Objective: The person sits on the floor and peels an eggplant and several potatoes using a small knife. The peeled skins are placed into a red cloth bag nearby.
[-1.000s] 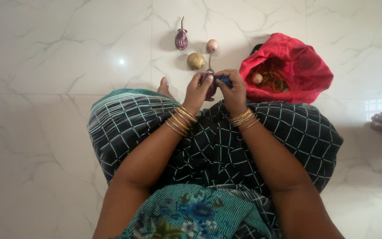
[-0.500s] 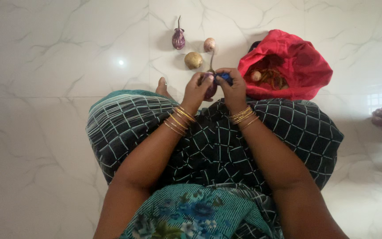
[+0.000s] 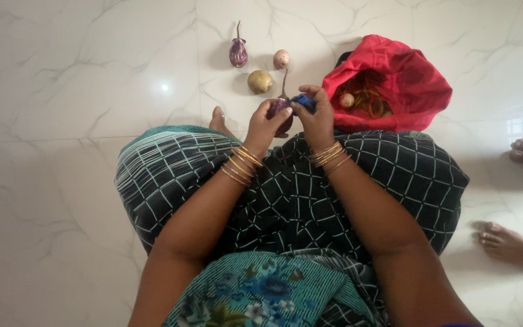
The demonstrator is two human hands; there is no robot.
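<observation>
Both hands, left (image 3: 266,124) and right (image 3: 317,118), grip a purple eggplant (image 3: 279,109) beside a red bag (image 3: 416,91).

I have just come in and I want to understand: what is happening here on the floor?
A person sits on the white tiled floor. The left hand holds a small purple eggplant; the right hand holds a blue object against it. Another eggplant, a potato and an onion lie ahead, beside an open red bag.
</observation>
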